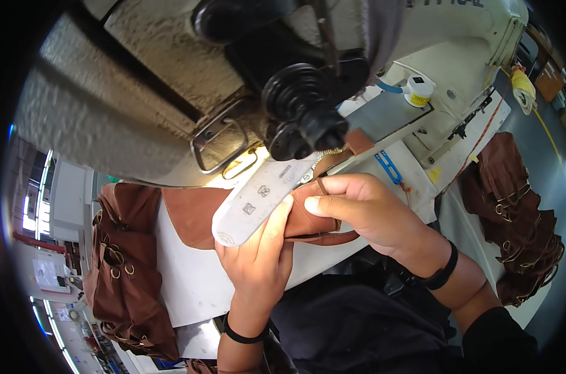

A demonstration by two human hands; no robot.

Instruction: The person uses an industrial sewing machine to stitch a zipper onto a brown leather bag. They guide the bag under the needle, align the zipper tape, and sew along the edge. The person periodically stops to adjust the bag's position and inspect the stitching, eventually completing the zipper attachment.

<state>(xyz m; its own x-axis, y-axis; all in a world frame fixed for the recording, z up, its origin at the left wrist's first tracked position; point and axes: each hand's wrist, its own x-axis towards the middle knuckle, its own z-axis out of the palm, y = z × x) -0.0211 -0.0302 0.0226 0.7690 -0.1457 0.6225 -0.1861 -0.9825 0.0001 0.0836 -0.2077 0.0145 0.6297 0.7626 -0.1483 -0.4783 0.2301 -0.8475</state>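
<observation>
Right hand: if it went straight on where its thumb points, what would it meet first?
Beyond the brown leather it pinches, likely the left hand, beside the white machine arm; depth is unclear.

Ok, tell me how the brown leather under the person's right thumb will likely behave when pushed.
The brown leather probably bends easily: its lower edge curves beside the right hand. It may be light for its size, since it looks thin. It seems unlikely to roll, being broad rather than round.
</observation>
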